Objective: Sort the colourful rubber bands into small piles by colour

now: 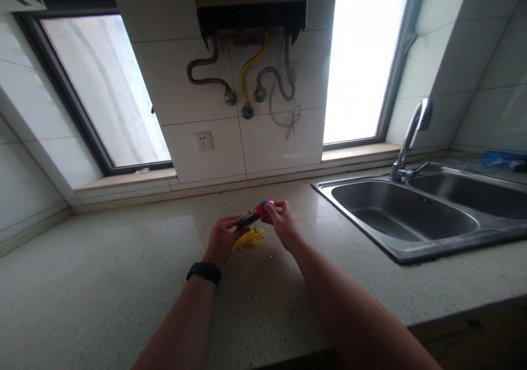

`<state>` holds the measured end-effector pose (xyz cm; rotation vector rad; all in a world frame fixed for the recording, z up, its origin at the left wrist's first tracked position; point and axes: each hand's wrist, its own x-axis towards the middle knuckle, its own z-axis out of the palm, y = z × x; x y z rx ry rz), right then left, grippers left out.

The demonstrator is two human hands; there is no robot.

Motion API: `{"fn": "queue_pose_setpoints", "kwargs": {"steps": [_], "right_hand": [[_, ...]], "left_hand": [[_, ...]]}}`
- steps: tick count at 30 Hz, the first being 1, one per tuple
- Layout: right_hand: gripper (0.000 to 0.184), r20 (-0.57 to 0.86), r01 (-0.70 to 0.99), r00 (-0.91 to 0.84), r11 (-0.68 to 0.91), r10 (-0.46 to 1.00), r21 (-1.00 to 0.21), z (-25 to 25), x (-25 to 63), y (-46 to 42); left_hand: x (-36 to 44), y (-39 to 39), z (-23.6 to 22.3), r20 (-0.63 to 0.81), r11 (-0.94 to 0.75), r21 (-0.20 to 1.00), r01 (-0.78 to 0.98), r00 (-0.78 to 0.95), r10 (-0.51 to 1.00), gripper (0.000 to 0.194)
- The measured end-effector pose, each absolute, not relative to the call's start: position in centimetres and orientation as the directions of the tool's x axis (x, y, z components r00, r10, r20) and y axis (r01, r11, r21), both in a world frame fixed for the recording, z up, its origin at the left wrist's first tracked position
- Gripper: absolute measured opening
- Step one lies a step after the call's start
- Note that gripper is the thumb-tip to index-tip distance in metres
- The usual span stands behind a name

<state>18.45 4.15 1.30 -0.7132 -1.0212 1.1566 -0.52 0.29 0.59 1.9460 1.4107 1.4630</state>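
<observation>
Both my hands are held out over the speckled countertop [123, 282] and share one small object. My left hand [222, 238], with a black band on its wrist, pinches the dark, label-like end of this small colourful item [253, 214]. My right hand [282, 222] is closed on its pink and blue end. Just below the hands a yellow crumpled piece of netting [249, 239] lies on the counter, touching or just under my left fingers. What the colourful item is cannot be made out.
A steel double sink [407, 216] with a tall tap [414, 134] is set into the counter on the right. A water heater with hoses [247, 68] hangs on the tiled wall ahead, above a socket [204, 140]. Windows flank it on both sides.
</observation>
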Motion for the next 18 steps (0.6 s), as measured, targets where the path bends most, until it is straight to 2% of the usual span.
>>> {"fn": "queue_pose_setpoints", "kwargs": {"steps": [6, 14, 18], "right_hand": [[0.044, 0.257, -0.37, 0.073, 0.265, 0.964, -0.89, 1.0, 18.4, 4.4], [0.037, 0.207, -0.349, 0.094, 0.227, 0.974, -0.909, 0.8, 18.4, 4.6], [0.039, 0.194, -0.306, 0.142, 0.229, 0.971, -0.924, 0.9, 19.0, 4.9]], "left_hand": [[-0.5, 0.9, -0.2, 0.44, -0.389, 0.823, 0.413, -0.032, 0.897, 0.029], [-0.5, 0.8, 0.0, 0.44, -0.385, 0.818, 0.428, -0.034, 0.897, 0.028], [-0.8, 1.3, -0.7, 0.443, -0.39, 0.824, 0.411, -0.037, 0.896, 0.027]]}}
